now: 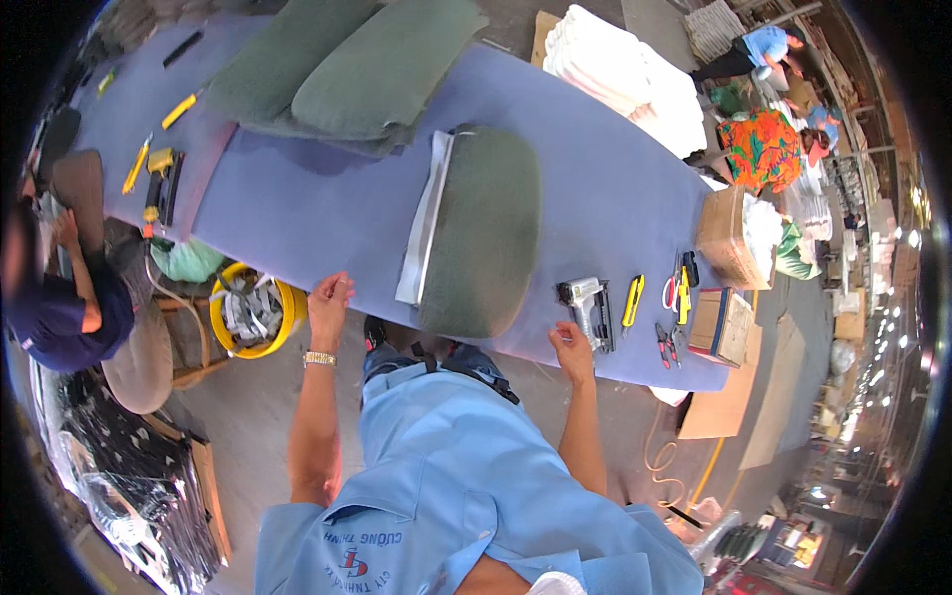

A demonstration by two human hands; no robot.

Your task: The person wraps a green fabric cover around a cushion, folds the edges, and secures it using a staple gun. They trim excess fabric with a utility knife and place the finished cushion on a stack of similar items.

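A dark green fabric-covered pad (486, 233) with a rounded right side lies on the blue table. Along its left edge runs a white-grey strip (424, 218). At the table's front edge, left of the pad, is my left hand (330, 297), its fingers drawn together; anything between them is too small to make out. My right hand (570, 349) hovers by the front edge, right of the pad, loosely curled with fingers apart and nothing in it. Just beyond it lies a silver staple gun (592, 309), which the hand does not visibly grip.
More green pads (382, 74) lie at the far left. A yellow bucket (296, 317) of strips stands left of me. Yellow cutter (633, 300), red-handled pliers (667, 347) and a small box (720, 325) sit right. White padding (625, 74) is stacked behind; a co-worker (74, 307) sits left.
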